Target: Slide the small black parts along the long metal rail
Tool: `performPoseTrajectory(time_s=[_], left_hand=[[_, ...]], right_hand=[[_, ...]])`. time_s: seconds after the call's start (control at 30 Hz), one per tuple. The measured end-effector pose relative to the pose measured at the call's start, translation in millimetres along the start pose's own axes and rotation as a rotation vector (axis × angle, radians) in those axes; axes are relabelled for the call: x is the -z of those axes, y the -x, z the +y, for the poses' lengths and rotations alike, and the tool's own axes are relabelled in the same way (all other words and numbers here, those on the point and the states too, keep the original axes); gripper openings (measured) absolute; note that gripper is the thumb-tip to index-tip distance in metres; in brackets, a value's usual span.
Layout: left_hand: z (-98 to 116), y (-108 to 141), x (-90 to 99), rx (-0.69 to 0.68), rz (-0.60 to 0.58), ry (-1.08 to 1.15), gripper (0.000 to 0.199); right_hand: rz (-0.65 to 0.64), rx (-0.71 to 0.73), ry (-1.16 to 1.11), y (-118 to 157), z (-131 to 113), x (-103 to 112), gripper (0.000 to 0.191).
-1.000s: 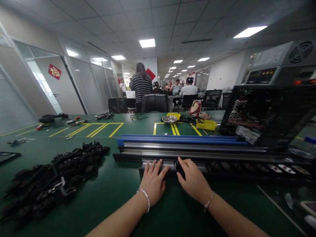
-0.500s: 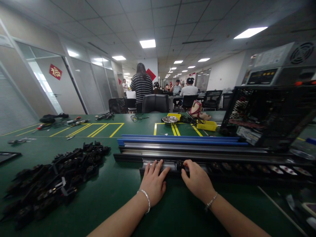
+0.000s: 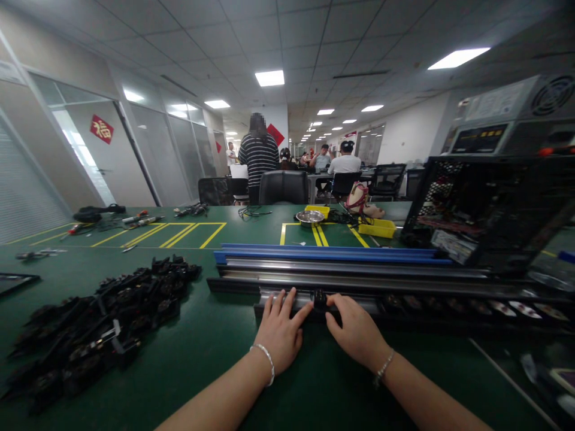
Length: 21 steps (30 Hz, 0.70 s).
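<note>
My left hand (image 3: 281,332) rests with its fingers spread on the near metal rail (image 3: 265,299), toward the rail's left end. A small black part (image 3: 320,297) sits in that rail between my two hands. My right hand (image 3: 357,332) touches this part's right side with its index finger, the thumb held apart below. More dark and shiny pieces (image 3: 476,307) stand in a row along the rail to the right. Behind lie further long rails, the farthest a blue one (image 3: 332,253).
A heap of black parts (image 3: 112,317) covers the table (image 3: 215,359) at the left. An open computer case (image 3: 498,209) stands at the right. Beyond the rails are a metal bowl (image 3: 309,217), a yellow tray (image 3: 377,228) and cables. People are in the background.
The small black part has moved left along the rail, with my right hand following it. My left hand has hardly moved; its index finger reaches slightly further right.
</note>
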<state>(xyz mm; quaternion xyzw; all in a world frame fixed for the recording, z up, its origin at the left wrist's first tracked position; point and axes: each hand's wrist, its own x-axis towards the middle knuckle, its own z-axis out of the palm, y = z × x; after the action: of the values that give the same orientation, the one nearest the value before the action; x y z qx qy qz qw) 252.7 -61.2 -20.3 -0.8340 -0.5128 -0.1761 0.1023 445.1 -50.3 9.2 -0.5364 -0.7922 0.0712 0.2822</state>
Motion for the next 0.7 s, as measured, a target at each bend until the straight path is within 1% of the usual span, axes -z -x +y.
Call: performPoseTrajectory(time_s=[0.2, 0.4, 0.57, 0.7], left_hand=[[1.2, -0.7, 0.9, 0.004, -0.001, -0.004, 0.063], [1.7, -0.6, 1.7, 0.001, -0.003, -0.003, 0.063], [3.0, -1.2, 3.0, 0.002, -0.006, -0.002, 0.063], [4.4, -1.8, 3.6, 0.005, -0.007, -0.012, 0.062]], right_hand=[[-0.024, 0.003, -0.058, -0.7, -1.7, 2.8, 0.024], [-0.044, 0.039, -0.102, -0.5, -2.5, 3.9, 0.030], [-0.063, 0.048, -0.105, -0.5, -3.7, 3.4, 0.031], [-0.085, 0.066, -0.106, -0.8, -2.4, 2.3, 0.037]])
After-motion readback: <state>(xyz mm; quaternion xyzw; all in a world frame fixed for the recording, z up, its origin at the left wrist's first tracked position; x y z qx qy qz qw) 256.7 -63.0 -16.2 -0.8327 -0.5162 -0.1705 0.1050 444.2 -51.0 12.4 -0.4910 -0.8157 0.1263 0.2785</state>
